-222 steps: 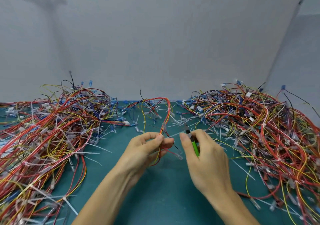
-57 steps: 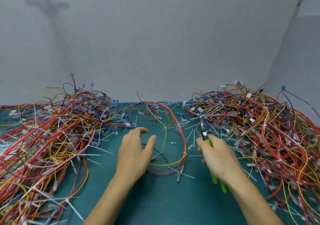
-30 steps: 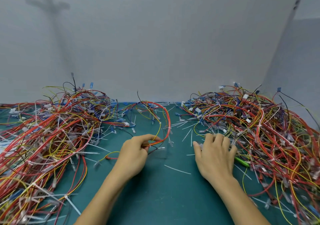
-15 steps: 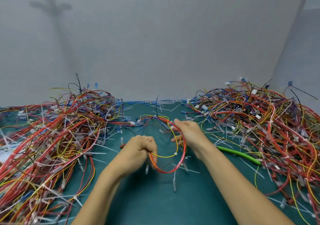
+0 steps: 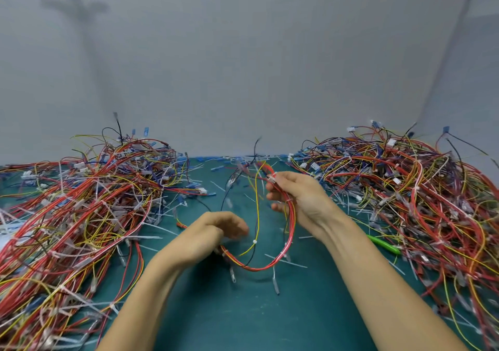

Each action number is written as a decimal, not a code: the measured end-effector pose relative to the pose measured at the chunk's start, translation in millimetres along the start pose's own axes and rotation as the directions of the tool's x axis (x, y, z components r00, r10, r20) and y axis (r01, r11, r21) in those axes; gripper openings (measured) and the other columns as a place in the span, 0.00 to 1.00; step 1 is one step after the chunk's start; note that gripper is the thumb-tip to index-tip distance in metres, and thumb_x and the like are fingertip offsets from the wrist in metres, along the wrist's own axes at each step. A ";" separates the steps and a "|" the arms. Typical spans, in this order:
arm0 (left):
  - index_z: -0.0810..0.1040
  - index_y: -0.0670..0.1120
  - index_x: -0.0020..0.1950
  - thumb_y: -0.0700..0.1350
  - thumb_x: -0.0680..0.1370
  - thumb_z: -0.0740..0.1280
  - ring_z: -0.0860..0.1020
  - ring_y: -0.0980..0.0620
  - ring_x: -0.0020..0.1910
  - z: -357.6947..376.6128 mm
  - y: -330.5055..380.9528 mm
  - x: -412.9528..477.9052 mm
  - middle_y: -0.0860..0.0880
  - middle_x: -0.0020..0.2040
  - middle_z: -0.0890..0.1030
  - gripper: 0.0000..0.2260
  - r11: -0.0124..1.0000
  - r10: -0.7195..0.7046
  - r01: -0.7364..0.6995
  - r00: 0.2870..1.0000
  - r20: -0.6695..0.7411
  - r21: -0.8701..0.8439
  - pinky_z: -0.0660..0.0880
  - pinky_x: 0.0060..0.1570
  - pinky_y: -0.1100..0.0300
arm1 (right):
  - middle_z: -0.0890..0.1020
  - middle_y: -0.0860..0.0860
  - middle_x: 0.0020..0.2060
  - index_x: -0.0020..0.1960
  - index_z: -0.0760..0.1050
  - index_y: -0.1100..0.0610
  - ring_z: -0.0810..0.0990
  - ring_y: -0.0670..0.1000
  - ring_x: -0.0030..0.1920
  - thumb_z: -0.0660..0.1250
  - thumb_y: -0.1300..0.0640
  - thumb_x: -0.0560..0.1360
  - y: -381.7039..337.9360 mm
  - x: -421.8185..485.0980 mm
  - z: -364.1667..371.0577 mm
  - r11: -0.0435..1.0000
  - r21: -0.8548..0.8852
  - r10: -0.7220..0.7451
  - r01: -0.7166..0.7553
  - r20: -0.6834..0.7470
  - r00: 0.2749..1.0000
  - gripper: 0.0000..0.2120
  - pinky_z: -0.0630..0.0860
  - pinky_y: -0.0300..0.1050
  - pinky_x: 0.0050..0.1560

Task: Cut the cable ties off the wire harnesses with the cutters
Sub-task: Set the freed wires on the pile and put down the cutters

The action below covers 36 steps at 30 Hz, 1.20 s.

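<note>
Nearest, green desk (image 5: 270, 323) w/ both bare forearms reaching fwd over it. Just beyond, the wire harness (image 5: 270, 265) (red, yellow & black wires) hangs in a loop btwn the hands, its bottom bend low over the desk, white cable ties (image 5: 254, 242) on it. Cut tie bits (image 5: 297, 264) lie scattered underneath. Cutters (image 5: 383, 244), green handles, lie on desk right of the right forearm, at the edge of the right pile (image 5: 405, 188), apart from both hands. Left hand (image 5: 213, 232), blurred, has fingers curled round the loop's near-left end. Right hand (image 5: 297, 196) is higher & further out: thumb & forefinger pinch the harness at a white tie, other fingers curl round the red wires. Left pile (image 5: 81, 202) & right pile of harnesses flank the middle; grey wall (image 5: 243, 67) behind.
</note>
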<state>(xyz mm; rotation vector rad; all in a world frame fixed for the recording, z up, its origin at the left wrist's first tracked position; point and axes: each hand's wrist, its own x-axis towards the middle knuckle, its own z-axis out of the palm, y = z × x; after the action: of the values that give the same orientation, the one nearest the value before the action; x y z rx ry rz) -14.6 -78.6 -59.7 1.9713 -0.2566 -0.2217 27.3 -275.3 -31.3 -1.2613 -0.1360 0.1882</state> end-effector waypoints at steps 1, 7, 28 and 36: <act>0.79 0.38 0.49 0.20 0.66 0.47 0.82 0.51 0.47 0.3 3.5 2.1 0.43 0.46 0.84 0.26 0.998 -0.008 0.005 0.999 -0.045 -0.067 0.78 0.50 0.66 | 0.82 0.51 0.35 0.47 0.75 0.60 0.80 0.45 0.31 0.61 0.64 0.80 -2.1 -2.7 0.2 0.999 0.021 -0.038 0.038 0.028 0.999 0.06 0.77 0.37 0.30; 0.79 0.37 0.53 0.45 0.84 0.50 0.84 0.46 0.48 10.4 19.4 6.5 0.41 0.48 0.85 0.19 0.817 -0.010 -0.197 0.935 -0.355 -0.543 0.77 0.56 0.57 | 0.84 0.51 0.48 0.52 0.75 0.58 0.82 0.50 0.43 0.65 0.66 0.78 5.9 -18.8 3.7 0.961 -0.137 -0.221 0.238 0.129 0.967 0.05 0.80 0.46 0.47; 0.70 0.49 0.70 0.34 0.82 0.59 0.83 0.58 0.43 35.0 30.7 -6.8 0.51 0.43 0.86 0.18 0.862 0.285 -0.417 0.870 -0.404 -0.290 0.75 0.44 0.70 | 0.83 0.46 0.39 0.43 0.79 0.53 0.83 0.50 0.34 0.69 0.69 0.74 46.5 -36.6 12.9 0.910 -0.354 -0.136 0.213 0.231 0.963 0.11 0.78 0.42 0.38; 0.77 0.49 0.64 0.33 0.80 0.61 0.78 0.60 0.38 33.5 28.1 -6.1 0.53 0.37 0.82 0.17 0.878 0.320 -0.424 0.866 -0.384 -0.223 0.73 0.44 0.72 | 0.83 0.47 0.37 0.41 0.81 0.53 0.84 0.54 0.33 0.70 0.70 0.73 49.9 -37.0 10.8 0.932 -0.322 -0.097 0.163 0.214 0.972 0.13 0.79 0.43 0.37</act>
<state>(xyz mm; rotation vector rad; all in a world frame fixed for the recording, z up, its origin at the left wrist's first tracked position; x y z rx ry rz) -31.8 -117.2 -47.1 1.5817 -0.3558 0.3175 -14.4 -258.6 -75.6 -1.5699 -0.4360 0.1776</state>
